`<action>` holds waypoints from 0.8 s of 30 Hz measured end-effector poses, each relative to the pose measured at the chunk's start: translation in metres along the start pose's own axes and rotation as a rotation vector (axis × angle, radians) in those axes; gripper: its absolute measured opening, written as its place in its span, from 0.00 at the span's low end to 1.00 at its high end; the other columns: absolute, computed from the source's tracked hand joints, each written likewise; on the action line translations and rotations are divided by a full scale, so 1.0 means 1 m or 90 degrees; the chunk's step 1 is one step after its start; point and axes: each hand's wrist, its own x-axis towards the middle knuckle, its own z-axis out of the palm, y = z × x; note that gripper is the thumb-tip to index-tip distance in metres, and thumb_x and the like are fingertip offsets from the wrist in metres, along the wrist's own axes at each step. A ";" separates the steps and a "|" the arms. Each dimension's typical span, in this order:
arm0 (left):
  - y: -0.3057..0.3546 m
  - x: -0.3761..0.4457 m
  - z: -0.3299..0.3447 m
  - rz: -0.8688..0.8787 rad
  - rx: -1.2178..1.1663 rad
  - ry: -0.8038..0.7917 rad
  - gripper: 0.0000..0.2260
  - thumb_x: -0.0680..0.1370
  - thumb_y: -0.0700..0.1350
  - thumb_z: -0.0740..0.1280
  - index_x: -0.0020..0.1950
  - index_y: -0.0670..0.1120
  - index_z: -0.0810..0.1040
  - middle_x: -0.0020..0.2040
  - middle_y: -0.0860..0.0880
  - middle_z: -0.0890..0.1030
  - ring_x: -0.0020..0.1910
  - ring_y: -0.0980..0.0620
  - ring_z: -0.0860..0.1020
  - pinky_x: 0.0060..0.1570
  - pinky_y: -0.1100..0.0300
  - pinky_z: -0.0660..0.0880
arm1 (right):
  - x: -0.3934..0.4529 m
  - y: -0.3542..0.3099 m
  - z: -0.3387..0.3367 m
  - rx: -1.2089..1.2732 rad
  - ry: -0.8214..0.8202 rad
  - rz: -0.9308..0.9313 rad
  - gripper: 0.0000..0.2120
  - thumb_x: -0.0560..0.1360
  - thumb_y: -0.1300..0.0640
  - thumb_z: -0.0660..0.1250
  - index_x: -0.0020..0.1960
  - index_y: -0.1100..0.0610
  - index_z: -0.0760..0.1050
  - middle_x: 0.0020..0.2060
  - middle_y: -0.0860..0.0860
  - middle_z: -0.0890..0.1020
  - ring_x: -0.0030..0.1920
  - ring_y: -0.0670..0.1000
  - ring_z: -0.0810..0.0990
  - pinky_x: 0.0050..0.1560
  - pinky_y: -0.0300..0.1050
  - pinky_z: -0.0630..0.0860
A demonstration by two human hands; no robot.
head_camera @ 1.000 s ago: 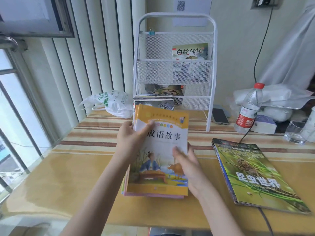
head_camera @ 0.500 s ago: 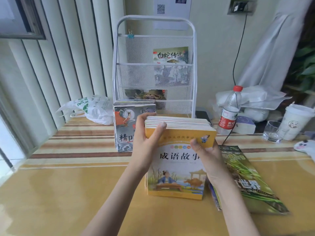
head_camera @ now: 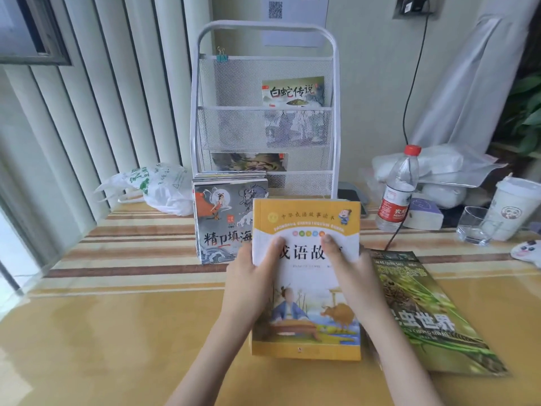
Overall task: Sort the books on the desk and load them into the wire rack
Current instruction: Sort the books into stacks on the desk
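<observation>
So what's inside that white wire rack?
The wire rack holds a white-snake legend book in the upper pocket and another book lower down; mesh veils their lower halves.

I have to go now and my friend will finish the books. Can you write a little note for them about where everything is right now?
Left hand and right hand: both grip the yellow storybook stack by its sides, thumbs on the cover, tilted up in front of the wire rack.
Done: a white snake legend book sits in the rack's upper pocket, another book in the lower one.
Left: load the yellow stack, then the grey myth book pile beside the rack and the green insect magazines on the desk.
</observation>
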 end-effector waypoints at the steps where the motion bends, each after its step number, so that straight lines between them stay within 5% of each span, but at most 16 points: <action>1: 0.000 0.005 -0.004 -0.022 0.080 -0.028 0.29 0.63 0.77 0.54 0.40 0.54 0.77 0.36 0.58 0.79 0.37 0.65 0.76 0.35 0.66 0.68 | 0.005 0.000 -0.003 -0.065 -0.025 0.030 0.29 0.65 0.26 0.59 0.48 0.48 0.80 0.37 0.50 0.83 0.39 0.48 0.81 0.41 0.47 0.74; 3: -0.005 0.011 -0.007 -0.071 0.175 -0.107 0.36 0.63 0.79 0.51 0.34 0.48 0.77 0.33 0.53 0.79 0.35 0.57 0.76 0.36 0.58 0.71 | 0.011 0.004 -0.007 -0.183 -0.040 0.120 0.39 0.61 0.22 0.56 0.41 0.58 0.77 0.28 0.54 0.76 0.32 0.54 0.76 0.33 0.46 0.68; 8: -0.023 0.016 0.005 -0.186 0.239 -0.234 0.43 0.63 0.79 0.49 0.49 0.44 0.82 0.49 0.43 0.82 0.49 0.45 0.79 0.55 0.51 0.75 | 0.012 0.025 -0.001 -0.327 -0.037 0.213 0.32 0.67 0.27 0.60 0.28 0.56 0.63 0.21 0.48 0.63 0.23 0.50 0.65 0.29 0.41 0.57; 13: -0.027 0.024 0.009 -0.229 0.334 -0.315 0.43 0.67 0.78 0.46 0.51 0.42 0.80 0.46 0.41 0.81 0.43 0.44 0.81 0.37 0.58 0.77 | 0.017 0.033 0.003 -0.419 -0.061 0.246 0.31 0.68 0.29 0.61 0.28 0.53 0.54 0.18 0.45 0.55 0.17 0.47 0.56 0.25 0.40 0.52; 15: -0.028 0.027 0.010 -0.246 0.372 -0.317 0.41 0.71 0.75 0.47 0.48 0.41 0.79 0.42 0.41 0.81 0.39 0.43 0.82 0.41 0.54 0.80 | 0.020 0.034 0.005 -0.446 -0.071 0.244 0.31 0.69 0.30 0.61 0.27 0.54 0.54 0.17 0.45 0.55 0.16 0.46 0.55 0.24 0.39 0.52; 21: -0.021 0.037 0.019 -0.111 0.688 -0.231 0.39 0.72 0.74 0.46 0.51 0.43 0.80 0.47 0.45 0.80 0.50 0.45 0.78 0.41 0.58 0.68 | 0.021 0.034 0.004 -0.473 -0.059 0.227 0.32 0.69 0.32 0.63 0.26 0.55 0.54 0.19 0.48 0.58 0.20 0.50 0.60 0.25 0.40 0.54; 24: -0.005 0.046 0.019 -0.035 0.793 -0.182 0.29 0.77 0.67 0.53 0.52 0.43 0.78 0.39 0.48 0.74 0.41 0.47 0.76 0.29 0.62 0.64 | 0.021 0.028 0.002 -0.586 -0.031 0.191 0.29 0.69 0.32 0.64 0.29 0.55 0.58 0.24 0.48 0.63 0.24 0.49 0.64 0.25 0.40 0.54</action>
